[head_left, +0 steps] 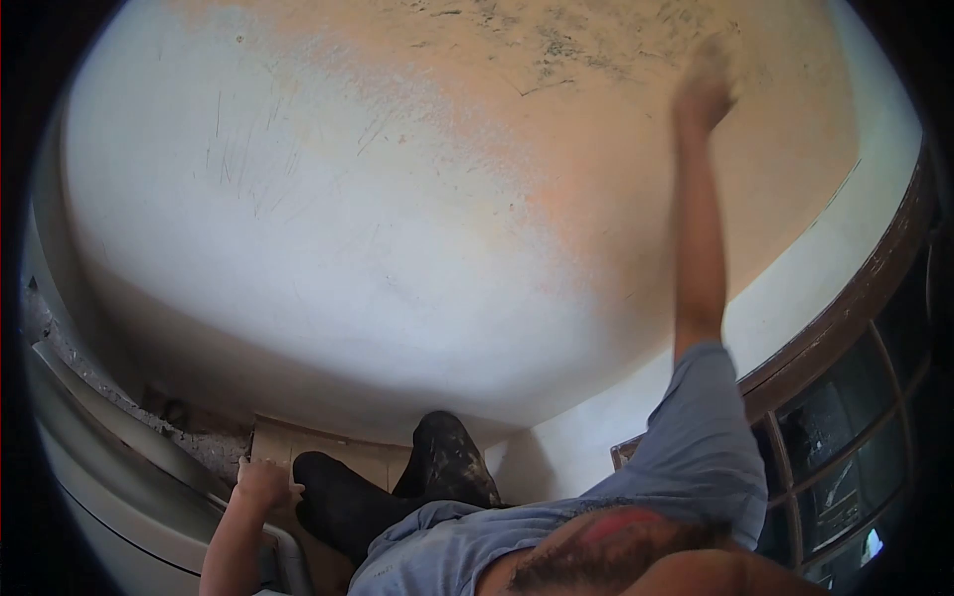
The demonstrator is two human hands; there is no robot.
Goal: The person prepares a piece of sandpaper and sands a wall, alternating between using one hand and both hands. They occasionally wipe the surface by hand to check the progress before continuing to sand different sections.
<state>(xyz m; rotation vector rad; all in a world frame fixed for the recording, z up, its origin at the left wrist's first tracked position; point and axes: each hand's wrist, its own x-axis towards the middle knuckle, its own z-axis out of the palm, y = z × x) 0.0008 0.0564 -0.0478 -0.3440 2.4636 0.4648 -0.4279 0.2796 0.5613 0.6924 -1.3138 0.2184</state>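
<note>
My right hand (708,91) is raised at the upper right, against or just in front of the wall (397,228). Motion blurs its fingers, and whether it holds anything cannot be made out. The wall is pale at the left and orange at the right, with dark rough marks near the top and thin scratches at the left. Low at the left, my left hand (263,485) has its fingers curled. What it holds, if anything, is too small to tell.
A rounded grey-green object (119,497) fills the lower left. Rough broken masonry (214,447) lies beside it, near the wall's foot. Dark-trousered legs (358,497) are at the bottom centre. At the lower right is a brown-framed window (835,437) with glass panes.
</note>
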